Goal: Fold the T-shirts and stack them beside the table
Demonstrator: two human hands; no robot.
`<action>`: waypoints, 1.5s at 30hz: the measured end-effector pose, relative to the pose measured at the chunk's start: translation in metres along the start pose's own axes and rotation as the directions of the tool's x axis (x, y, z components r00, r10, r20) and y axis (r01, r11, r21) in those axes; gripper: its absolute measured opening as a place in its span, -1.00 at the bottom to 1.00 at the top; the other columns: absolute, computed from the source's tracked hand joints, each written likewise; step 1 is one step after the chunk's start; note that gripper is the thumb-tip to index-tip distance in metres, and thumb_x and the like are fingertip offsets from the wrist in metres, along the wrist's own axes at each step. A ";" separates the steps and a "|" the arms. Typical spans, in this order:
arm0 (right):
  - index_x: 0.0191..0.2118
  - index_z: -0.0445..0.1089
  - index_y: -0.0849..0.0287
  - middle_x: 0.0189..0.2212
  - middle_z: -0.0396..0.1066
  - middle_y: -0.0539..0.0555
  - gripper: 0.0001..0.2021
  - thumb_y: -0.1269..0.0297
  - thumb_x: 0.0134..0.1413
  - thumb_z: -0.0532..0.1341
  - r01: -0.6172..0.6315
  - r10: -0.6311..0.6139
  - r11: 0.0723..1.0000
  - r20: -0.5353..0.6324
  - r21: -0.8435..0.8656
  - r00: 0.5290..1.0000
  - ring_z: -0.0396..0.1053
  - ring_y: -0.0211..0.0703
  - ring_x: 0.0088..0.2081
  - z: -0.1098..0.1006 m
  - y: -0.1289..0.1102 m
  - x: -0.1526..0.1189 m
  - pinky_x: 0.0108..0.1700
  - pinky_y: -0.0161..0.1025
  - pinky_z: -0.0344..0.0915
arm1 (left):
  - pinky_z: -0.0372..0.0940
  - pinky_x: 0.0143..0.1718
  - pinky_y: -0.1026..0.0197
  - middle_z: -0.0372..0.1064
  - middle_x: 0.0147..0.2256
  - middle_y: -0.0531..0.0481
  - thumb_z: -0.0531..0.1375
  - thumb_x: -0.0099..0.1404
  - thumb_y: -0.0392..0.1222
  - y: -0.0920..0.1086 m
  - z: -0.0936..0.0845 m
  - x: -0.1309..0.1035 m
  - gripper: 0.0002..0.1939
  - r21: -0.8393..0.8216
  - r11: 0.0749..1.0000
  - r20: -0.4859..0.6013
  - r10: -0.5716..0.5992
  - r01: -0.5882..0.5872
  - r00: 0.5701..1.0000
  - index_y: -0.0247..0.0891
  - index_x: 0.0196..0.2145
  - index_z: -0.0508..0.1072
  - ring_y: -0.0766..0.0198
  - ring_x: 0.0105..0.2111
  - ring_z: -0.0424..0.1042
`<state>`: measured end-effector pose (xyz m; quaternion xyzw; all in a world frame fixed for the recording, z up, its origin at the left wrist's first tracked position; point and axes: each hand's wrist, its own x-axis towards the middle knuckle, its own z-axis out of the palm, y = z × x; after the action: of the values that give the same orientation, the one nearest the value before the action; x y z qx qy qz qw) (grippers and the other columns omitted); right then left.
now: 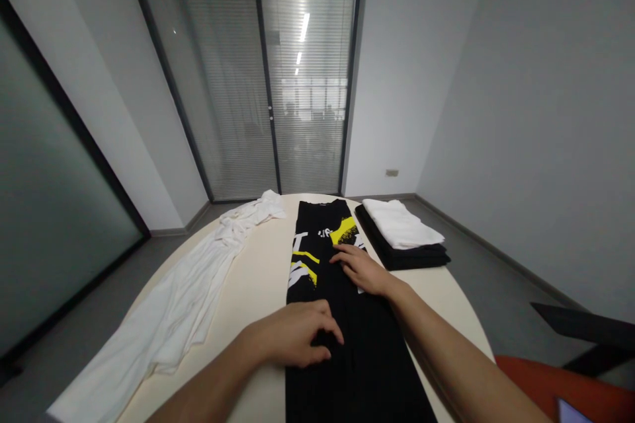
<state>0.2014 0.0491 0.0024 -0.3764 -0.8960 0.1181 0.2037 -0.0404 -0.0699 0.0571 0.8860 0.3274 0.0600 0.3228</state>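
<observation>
A black T-shirt (347,357) with a yellow and white print lies in a long strip down the middle of the round table, its sides folded in. My left hand (307,334) is over its left edge, fingers curved and thumb apart, with nothing between them. Farther up, my right hand (361,268) rests on the shirt beside the yellow print, fingers spread and palm down. Neither hand grips the cloth.
On the cream table (253,271), a crumpled white garment (173,304) stretches along the left side. At the back right, a folded white garment (401,223) sits on folded black clothes (417,258). An orange chair (555,386) stands by the table's right edge.
</observation>
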 end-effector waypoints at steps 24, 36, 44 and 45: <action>-0.34 0.53 0.13 -0.19 0.47 0.16 -0.60 -0.09 0.23 0.16 -0.353 0.351 0.936 -0.099 0.006 0.931 0.32 0.08 -0.02 0.017 -0.041 0.028 0.04 -0.01 0.23 | 0.28 -0.28 0.32 0.51 -0.30 0.10 0.35 0.16 -0.18 0.014 0.019 0.006 -0.85 0.072 0.977 0.129 0.189 -0.199 0.973 -0.10 -0.26 0.62 0.31 -0.35 0.47; -0.26 0.51 0.08 -0.14 0.48 0.11 -0.72 0.02 0.25 0.16 -0.427 0.437 0.899 -0.181 0.094 0.881 0.26 0.10 0.09 0.024 -0.029 0.039 0.11 0.05 0.14 | 0.28 -0.26 0.34 0.50 -0.26 0.10 0.37 0.19 -0.16 0.010 0.016 0.007 -0.83 -0.009 0.976 0.098 0.217 -0.217 0.971 -0.07 -0.22 0.64 0.37 -0.42 0.41; -0.21 0.52 0.09 -0.05 0.44 0.13 -0.85 0.19 0.20 0.23 -0.226 0.232 0.972 -0.102 0.072 0.967 0.26 0.06 0.12 0.019 -0.021 0.028 0.20 0.03 0.14 | 0.26 -0.30 0.34 0.50 -0.21 0.08 0.39 0.17 -0.15 0.012 0.021 0.010 -0.82 -0.010 0.971 0.110 0.240 -0.240 0.965 -0.10 -0.22 0.64 0.38 -0.42 0.41; -0.20 0.51 0.10 -0.03 0.43 0.14 -0.86 0.26 0.21 0.20 -0.176 0.184 0.980 -0.087 0.090 0.979 0.27 0.03 0.12 0.015 -0.020 0.024 0.21 0.02 0.14 | 0.26 -0.31 0.34 0.50 -0.23 0.08 0.39 0.17 -0.15 0.013 0.021 0.009 -0.80 -0.018 0.970 0.121 0.244 -0.243 0.962 -0.09 -0.21 0.64 0.37 -0.41 0.42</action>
<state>0.1668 0.0521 0.0026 -0.4523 -0.8421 0.1549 0.2497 -0.0195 -0.0831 0.0475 0.9211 0.1955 0.0454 0.3335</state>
